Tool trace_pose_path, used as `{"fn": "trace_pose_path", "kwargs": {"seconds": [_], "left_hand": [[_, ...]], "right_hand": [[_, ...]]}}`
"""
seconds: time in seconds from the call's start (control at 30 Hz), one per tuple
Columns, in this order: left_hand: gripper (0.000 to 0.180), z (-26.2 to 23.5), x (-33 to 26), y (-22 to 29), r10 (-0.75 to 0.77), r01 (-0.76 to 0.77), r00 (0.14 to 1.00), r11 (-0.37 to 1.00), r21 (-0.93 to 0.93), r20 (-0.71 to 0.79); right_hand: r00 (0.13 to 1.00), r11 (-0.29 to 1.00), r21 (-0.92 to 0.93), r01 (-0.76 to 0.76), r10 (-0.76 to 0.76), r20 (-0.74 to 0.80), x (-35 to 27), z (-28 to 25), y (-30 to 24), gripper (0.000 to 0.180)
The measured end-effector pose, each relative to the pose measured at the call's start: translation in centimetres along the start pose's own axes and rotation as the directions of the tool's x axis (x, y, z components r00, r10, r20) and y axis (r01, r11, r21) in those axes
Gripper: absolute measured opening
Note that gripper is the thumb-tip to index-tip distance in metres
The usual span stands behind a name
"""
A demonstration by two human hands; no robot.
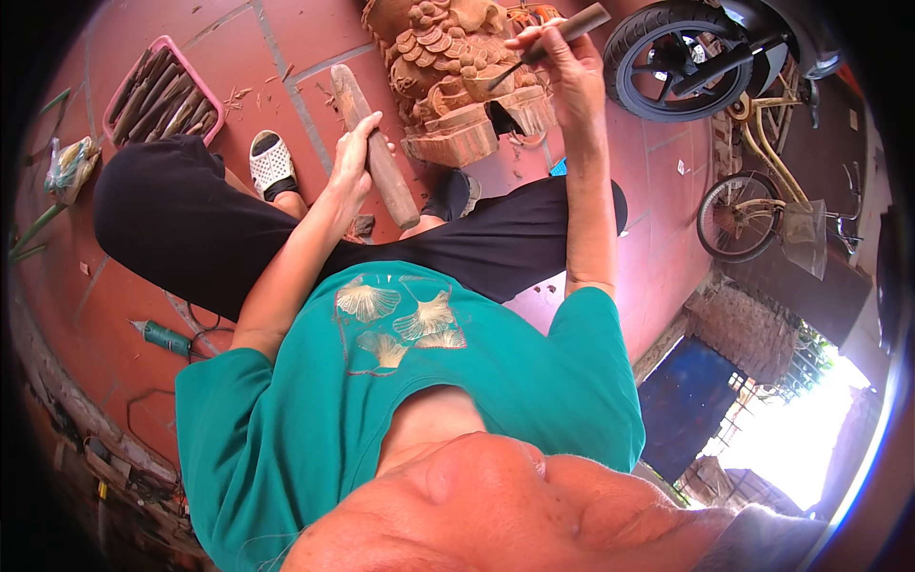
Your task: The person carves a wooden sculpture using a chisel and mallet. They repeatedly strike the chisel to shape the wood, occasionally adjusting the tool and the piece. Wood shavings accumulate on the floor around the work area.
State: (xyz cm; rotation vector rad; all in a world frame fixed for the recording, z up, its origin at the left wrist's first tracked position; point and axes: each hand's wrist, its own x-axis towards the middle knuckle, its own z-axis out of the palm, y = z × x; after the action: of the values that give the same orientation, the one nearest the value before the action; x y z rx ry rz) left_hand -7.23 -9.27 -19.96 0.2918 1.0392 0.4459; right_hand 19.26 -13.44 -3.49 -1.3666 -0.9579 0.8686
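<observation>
My left hand (353,157) is wrapped round a long, thick wooden club (389,181), held slantwise over my lap. Up at the right, my right hand (569,74) grips a chisel (583,21) by its dark handle. The thin blade points down and left, its tip at or just over the carved wooden piece (456,100); whether it touches I cannot tell. That brown carving stands on the floor in front of my legs, covered in rounded, coin-like and beaded relief, with a squared base towards me.
A pink tray (215,132) full of dark-handled tools lies at the far left, wood chips (250,100) beside it. A motorbike wheel (618,59) stands close by my right hand, a bicycle (739,217) farther right. A green corded power tool (166,337) lies at the left.
</observation>
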Motion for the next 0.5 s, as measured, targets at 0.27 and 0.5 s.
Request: {"fn": "trace_pose_path", "kwargs": {"seconds": [0.27, 0.5], "left_hand": [[0.036, 0.4, -0.3, 0.1, -0.018, 0.016, 0.999, 0.997, 0.072, 0.030], [0.035, 0.3, 0.1, 0.2, 0.030, -0.036, 0.998, 0.993, 0.117, 0.052]], "right_hand": [[0.998, 1.000, -0.025, -0.017, 0.019, 0.066, -1.0, 3.1, 0.7, 0.013], [0.981, 0.960, -0.279, 0.026, 0.029, 0.190, -1.2, 3.5, 1.9, 0.019]]}}
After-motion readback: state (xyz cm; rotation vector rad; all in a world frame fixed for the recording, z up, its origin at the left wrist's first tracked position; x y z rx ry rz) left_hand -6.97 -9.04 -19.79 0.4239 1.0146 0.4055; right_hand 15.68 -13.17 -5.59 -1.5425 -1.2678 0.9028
